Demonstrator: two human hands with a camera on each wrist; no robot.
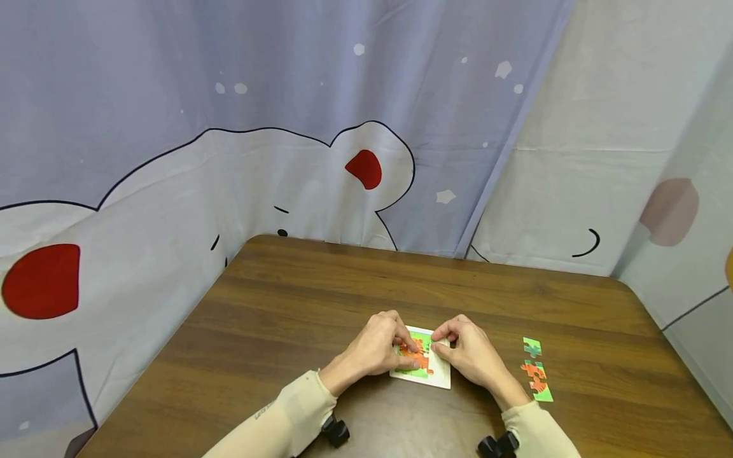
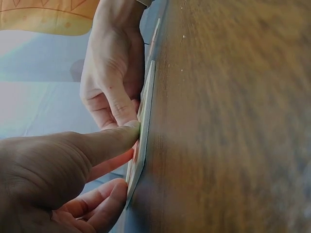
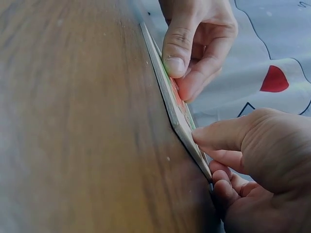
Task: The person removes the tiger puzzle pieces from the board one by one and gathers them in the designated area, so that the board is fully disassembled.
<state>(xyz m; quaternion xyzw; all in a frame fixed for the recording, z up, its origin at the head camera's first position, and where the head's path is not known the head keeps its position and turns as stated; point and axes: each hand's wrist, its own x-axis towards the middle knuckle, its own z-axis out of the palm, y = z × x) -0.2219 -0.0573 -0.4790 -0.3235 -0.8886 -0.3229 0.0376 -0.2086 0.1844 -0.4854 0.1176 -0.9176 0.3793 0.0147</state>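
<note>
A square jigsaw puzzle board [image 1: 439, 375] with a pale frame lies flat on the table, partly filled with orange and green pieces [image 1: 420, 360]. Its right part shows bare white. My left hand [image 1: 380, 343] reaches over the left side, thumb and forefinger spread and resting on the fitted pieces. In the left wrist view the other left fingers [image 2: 116, 194] lie along the board's edge. At the right side, my right hand [image 1: 471, 350] has thumb and forefinger tips close together over the bare part. Whether a piece is between them I cannot tell.
Several loose puzzle pieces [image 1: 537, 381], green and orange, lie in a column on the brown wooden table [image 1: 309, 286], right of my right hand. A printed curtain [image 1: 321, 191] hangs behind the table's far edge. Both wrists wear black camera mounts [image 1: 335, 431].
</note>
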